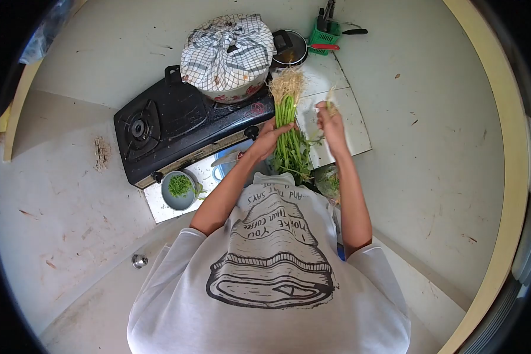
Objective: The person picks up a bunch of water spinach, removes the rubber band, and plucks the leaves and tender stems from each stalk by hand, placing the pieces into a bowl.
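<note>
Head view: greens between hands

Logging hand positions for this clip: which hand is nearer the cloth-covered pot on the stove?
Left. The left hand grips the bunch of greens just in front of the cloth-covered pot; the right hand is farther off, across the bunch.
</note>
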`<action>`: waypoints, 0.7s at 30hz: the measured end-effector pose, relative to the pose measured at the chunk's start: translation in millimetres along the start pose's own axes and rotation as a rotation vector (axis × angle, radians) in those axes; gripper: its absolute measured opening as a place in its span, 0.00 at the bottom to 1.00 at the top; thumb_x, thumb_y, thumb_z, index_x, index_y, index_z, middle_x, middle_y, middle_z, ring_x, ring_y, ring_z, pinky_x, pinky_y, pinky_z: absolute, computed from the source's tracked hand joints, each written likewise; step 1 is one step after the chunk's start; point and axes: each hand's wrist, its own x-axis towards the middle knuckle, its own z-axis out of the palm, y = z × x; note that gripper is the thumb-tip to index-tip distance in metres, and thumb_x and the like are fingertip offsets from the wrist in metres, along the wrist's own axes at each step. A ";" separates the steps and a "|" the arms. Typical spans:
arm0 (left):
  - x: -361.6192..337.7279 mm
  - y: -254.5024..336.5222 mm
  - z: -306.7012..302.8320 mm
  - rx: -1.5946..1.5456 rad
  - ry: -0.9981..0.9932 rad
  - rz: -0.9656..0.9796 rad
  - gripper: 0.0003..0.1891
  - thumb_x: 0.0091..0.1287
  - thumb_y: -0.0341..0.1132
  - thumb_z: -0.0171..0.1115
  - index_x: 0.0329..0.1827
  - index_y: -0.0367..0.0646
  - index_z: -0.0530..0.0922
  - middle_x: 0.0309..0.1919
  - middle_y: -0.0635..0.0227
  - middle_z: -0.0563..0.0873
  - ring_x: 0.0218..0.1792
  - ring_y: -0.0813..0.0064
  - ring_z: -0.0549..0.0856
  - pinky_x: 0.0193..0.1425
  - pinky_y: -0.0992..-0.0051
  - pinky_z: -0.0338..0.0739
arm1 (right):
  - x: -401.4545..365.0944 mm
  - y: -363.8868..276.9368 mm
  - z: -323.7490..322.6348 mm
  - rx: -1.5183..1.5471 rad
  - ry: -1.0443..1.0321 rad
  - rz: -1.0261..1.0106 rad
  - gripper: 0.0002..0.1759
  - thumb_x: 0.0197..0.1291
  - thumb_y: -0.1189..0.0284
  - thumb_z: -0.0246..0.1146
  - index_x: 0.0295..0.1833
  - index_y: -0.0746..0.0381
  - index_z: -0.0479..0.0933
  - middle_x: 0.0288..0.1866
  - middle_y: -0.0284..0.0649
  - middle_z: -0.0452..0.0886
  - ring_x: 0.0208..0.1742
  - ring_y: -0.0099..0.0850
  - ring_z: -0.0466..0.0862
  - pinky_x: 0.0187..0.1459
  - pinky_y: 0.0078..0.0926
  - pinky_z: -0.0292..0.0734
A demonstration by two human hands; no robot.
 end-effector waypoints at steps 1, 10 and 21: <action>1.0 -1.5 2.3 -0.030 -0.008 -0.018 0.13 0.74 0.33 0.66 0.57 0.40 0.78 0.46 0.68 0.86 0.50 0.77 0.84 0.57 0.72 0.80 | -3.4 2.3 11.6 0.037 0.000 0.021 0.16 0.80 0.58 0.56 0.49 0.62 0.76 0.32 0.29 0.73 0.33 0.19 0.72 0.36 0.21 0.72; 4.2 -1.5 9.2 -0.044 0.001 -0.071 0.22 0.75 0.33 0.64 0.68 0.39 0.72 0.58 0.65 0.84 0.58 0.76 0.84 0.62 0.70 0.79 | -11.8 25.9 49.9 0.145 -0.054 0.088 0.22 0.83 0.61 0.51 0.50 0.70 0.80 0.41 0.36 0.84 0.43 0.22 0.78 0.47 0.27 0.74; 4.3 -9.0 10.1 -0.043 -0.036 -0.026 0.21 0.76 0.31 0.62 0.69 0.39 0.72 0.61 0.65 0.82 0.60 0.75 0.83 0.65 0.70 0.78 | -5.6 42.5 56.1 -0.427 0.184 0.030 0.32 0.79 0.47 0.48 0.57 0.66 0.80 0.59 0.55 0.75 0.63 0.52 0.72 0.66 0.51 0.65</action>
